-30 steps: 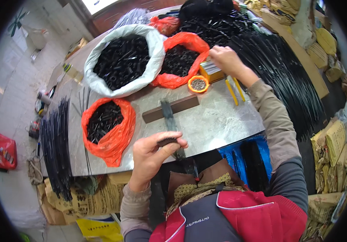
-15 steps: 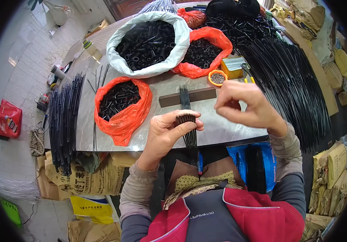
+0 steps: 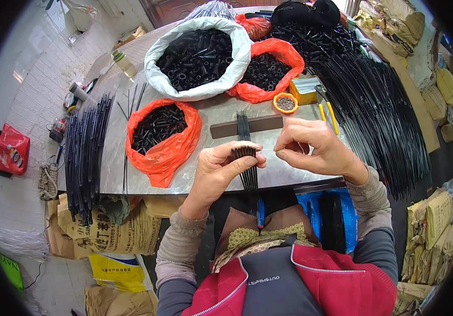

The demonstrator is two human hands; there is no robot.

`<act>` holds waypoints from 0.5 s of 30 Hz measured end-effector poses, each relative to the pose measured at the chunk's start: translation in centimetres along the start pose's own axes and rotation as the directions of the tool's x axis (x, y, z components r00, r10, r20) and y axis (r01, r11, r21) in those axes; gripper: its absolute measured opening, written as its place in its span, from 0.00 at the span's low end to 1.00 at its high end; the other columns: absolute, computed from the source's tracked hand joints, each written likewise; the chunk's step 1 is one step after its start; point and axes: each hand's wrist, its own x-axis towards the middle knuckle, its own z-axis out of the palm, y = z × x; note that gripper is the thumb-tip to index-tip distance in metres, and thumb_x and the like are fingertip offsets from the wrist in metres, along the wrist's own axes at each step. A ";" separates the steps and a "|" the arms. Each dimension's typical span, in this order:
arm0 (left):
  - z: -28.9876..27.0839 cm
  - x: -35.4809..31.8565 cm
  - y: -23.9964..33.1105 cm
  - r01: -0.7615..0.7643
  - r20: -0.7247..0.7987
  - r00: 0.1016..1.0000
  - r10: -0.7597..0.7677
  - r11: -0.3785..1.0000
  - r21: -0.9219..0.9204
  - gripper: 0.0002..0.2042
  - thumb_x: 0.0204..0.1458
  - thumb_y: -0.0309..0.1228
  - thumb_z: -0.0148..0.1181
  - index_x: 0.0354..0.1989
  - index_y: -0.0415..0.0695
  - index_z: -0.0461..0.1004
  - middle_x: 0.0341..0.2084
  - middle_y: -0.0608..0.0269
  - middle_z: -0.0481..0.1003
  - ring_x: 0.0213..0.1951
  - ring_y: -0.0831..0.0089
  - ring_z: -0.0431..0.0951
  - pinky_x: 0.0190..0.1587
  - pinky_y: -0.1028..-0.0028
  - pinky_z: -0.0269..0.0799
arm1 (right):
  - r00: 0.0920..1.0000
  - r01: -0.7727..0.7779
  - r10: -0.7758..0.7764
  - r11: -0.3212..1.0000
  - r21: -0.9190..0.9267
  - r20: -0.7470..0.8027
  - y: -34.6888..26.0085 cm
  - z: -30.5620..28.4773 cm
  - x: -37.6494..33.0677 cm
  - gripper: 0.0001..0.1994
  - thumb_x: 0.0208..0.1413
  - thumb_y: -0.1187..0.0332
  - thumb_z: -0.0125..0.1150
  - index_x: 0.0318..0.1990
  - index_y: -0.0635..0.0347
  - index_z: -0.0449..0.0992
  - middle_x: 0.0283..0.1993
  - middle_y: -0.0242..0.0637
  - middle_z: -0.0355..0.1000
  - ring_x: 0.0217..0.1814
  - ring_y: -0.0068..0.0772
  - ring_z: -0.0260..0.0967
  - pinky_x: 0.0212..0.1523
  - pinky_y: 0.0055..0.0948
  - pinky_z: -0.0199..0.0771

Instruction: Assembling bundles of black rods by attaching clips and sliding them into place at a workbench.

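Observation:
My left hand (image 3: 221, 167) is closed round the near end of a bundle of thin black rods (image 3: 244, 129), with their ends lined up in a row between thumb and fingers. Further off, the bundle rests across a dark grey bar (image 3: 222, 129) on the table. My right hand (image 3: 316, 145) pinches a thin pale strand (image 3: 266, 150), which runs level to the rod ends in my left hand. What the strand is made of I cannot make out. Just beyond my right hand lie yellow-handled pliers (image 3: 327, 109) and a small orange bowl (image 3: 285, 103) of tiny pieces.
A red bag (image 3: 176, 160) of short black tubes stands left of the bundle. Behind are a white bag (image 3: 155, 73) of black tubes and another red bag (image 3: 295, 55). Long black rods lie piled at right (image 3: 379, 110) and left (image 3: 86, 152). A yellow box (image 3: 304, 95) stands by the pliers.
My right hand has come slightly down and left, and the pale strand now shows stretched between it and the rod ends. My left hand keeps its hold with little movement.

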 end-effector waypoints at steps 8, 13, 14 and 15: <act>0.2 -0.1 0.1 -0.003 -0.004 1.000 0.003 1.000 0.001 0.12 0.60 0.19 0.66 0.52 0.33 0.82 0.40 0.53 0.85 0.43 0.65 0.87 0.51 0.67 0.83 | 1.000 0.013 -0.013 1.000 -0.004 -0.009 0.0 0.1 0.0 0.04 0.56 0.80 0.68 0.37 0.64 0.81 0.32 0.29 0.72 0.27 0.18 0.64 0.26 0.23 0.63; 0.2 0.0 0.0 0.003 0.000 1.000 -0.003 1.000 0.010 0.12 0.61 0.19 0.66 0.52 0.33 0.81 0.40 0.53 0.85 0.42 0.65 0.87 0.51 0.67 0.83 | 1.000 -0.021 0.022 1.000 0.002 -0.004 -0.4 0.1 0.0 0.03 0.57 0.79 0.67 0.37 0.64 0.80 0.30 0.32 0.72 0.27 0.22 0.67 0.27 0.26 0.65; 0.2 0.1 0.0 0.003 0.001 1.000 -0.003 1.000 0.010 0.12 0.61 0.19 0.66 0.52 0.33 0.81 0.40 0.53 0.85 0.42 0.65 0.87 0.51 0.67 0.83 | 1.000 -0.011 0.011 1.000 -0.002 -0.014 -0.3 0.0 0.0 0.02 0.57 0.78 0.67 0.37 0.65 0.81 0.30 0.32 0.72 0.27 0.21 0.66 0.27 0.26 0.65; 0.2 0.0 0.1 0.000 0.000 1.000 0.000 1.000 0.009 0.12 0.61 0.19 0.65 0.53 0.33 0.81 0.40 0.53 0.85 0.43 0.66 0.87 0.51 0.67 0.83 | 1.000 0.002 -0.002 1.000 -0.004 -0.022 -0.4 0.0 0.0 0.02 0.57 0.78 0.67 0.37 0.65 0.81 0.30 0.32 0.73 0.27 0.20 0.66 0.26 0.25 0.64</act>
